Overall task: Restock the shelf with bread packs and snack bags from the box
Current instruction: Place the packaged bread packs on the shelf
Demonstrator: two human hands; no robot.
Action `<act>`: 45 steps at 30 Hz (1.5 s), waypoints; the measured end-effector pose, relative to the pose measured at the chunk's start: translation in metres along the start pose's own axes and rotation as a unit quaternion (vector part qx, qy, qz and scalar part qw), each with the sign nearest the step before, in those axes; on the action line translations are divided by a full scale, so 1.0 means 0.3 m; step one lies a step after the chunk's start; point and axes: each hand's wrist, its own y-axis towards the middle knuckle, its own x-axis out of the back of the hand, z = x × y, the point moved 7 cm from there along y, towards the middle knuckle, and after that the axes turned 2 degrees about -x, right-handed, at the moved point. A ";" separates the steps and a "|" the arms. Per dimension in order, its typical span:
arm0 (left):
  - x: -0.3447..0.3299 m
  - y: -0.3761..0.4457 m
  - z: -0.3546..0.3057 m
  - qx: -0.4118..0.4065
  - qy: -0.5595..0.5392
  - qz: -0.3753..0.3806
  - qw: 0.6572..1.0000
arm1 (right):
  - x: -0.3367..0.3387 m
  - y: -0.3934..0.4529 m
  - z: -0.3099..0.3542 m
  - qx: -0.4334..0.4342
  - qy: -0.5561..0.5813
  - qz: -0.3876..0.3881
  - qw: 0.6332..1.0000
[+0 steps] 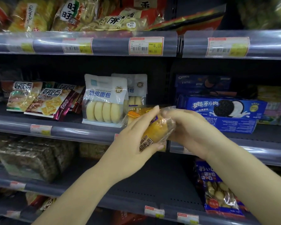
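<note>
At frame centre, left hand (133, 140) and right hand (186, 127) fingers clamp a bread pack (154, 127) before the shelf (81, 133).

Bread pack (154, 127): clear glossy plastic film, crinkled. Shelf (152, 189): dark matt perforated metal; front edge strip glossy clear plastic. Price tag (146, 45): paper. Cookie box (224, 109): smooth glossy cardboard.

blue cookie boxes (224, 109); yellow price tag (146, 45)
</note>
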 end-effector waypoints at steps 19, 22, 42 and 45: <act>0.136 -0.017 0.140 0.065 0.032 -0.119 0.990 | 0.148 -0.005 0.024 0.091 0.064 -0.016 0.994; 0.170 0.049 0.143 0.020 0.105 -0.149 0.983 | 0.193 -0.001 0.053 0.126 -0.051 -0.058 0.989; 0.099 0.175 0.230 0.005 0.121 -0.095 0.988 | 0.237 0.099 0.036 0.198 -0.268 -0.166 0.928; 0.093 0.173 0.221 -0.007 0.115 -0.068 0.991 | 0.257 0.095 0.013 0.176 -0.269 -0.163 0.933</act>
